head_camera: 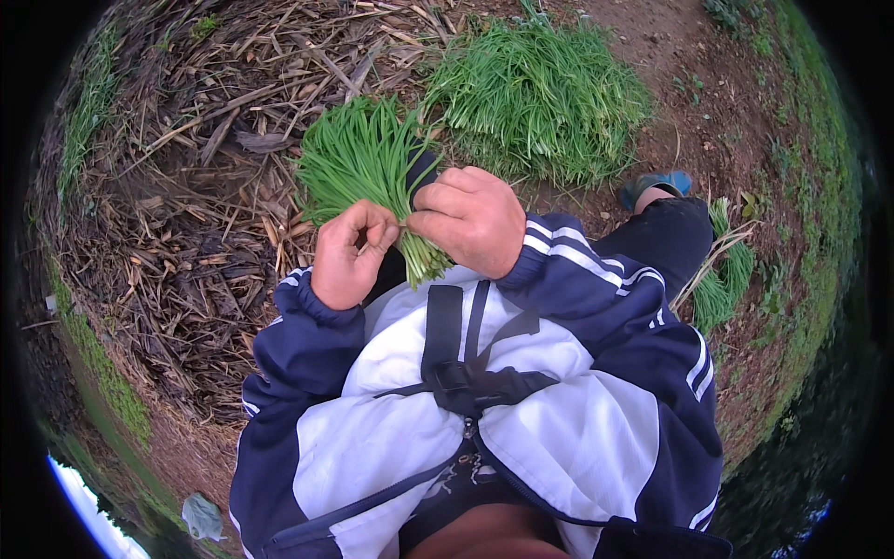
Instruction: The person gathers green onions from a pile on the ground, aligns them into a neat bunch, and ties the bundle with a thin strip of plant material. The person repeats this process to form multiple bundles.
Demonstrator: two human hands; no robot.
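Note:
A bunch of long green leaves, chives or garlic chives [363, 157], fans out in front of me, with its pale cut stems [424, 260] pointing back toward my body. It seems to rest against my dark-trousered leg, which it mostly covers. Thumb and forefinger of my left hand [349, 255] are pinched at the neck of the bunch. My right hand [471, 220] closes in from the other side, its fingertips almost meeting the left ones. Between the fingertips shows a short pale strand [403, 225] across the stems; most of it is hidden.
A large heap of cut green leaves [538, 98] lies on the soil ahead. Right of my bent leg [656, 237] are a smaller green bundle [726, 286] and long dry strands [709, 262]. Dry stalk mulch [209, 244] covers the ground at left. A pale crumpled item [202, 517] lies lower left.

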